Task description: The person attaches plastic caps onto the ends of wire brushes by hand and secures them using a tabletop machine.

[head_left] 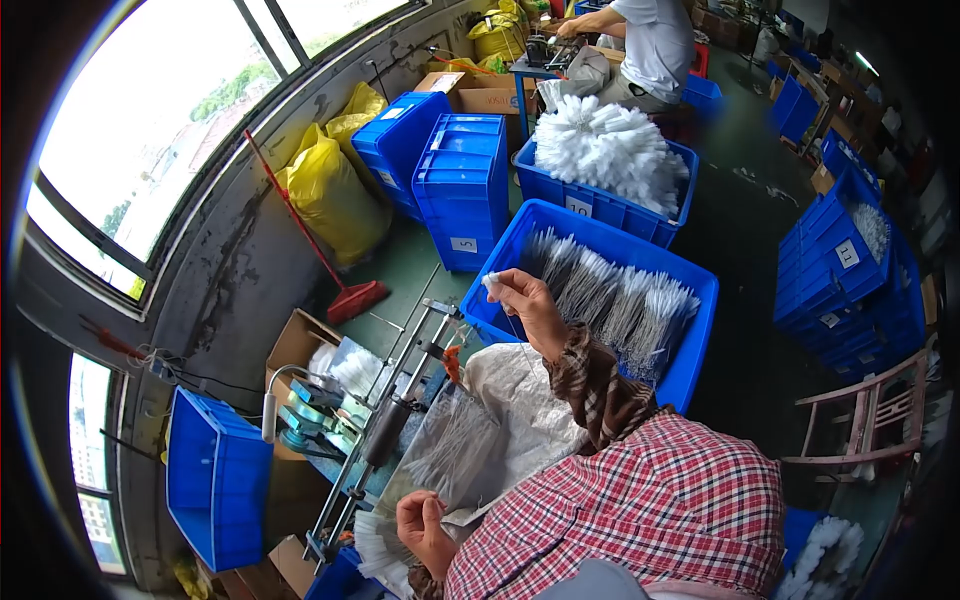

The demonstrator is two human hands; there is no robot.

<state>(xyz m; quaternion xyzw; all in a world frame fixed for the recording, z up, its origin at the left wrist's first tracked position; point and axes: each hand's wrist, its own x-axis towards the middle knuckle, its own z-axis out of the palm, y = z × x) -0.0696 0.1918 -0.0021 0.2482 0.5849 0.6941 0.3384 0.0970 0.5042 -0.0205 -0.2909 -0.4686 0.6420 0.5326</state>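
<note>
My right hand (532,308) is raised over the near edge of a blue bin (703,345), its fingers pinched on a small white tip with a thin wire below it. Bundles of thin wire brushes with white bristles (610,295) stand in that bin. Lower down, my left hand (424,525) is curled with thumb and fingertips together, beside a metal frame with a dark roller (388,432); whatever it may hold is too small to make out. Between the hands, more thin brushes (455,440) lie on a clear sheet beside a whitish sack (520,395).
Another blue bin (600,212) heaped with white brushes (610,150) stands ahead, with a seated person (655,50) beyond it. Blue crates (460,190), a yellow bag (335,200) and a red broom (357,300) are left of it. A wooden chair (865,425) stands right.
</note>
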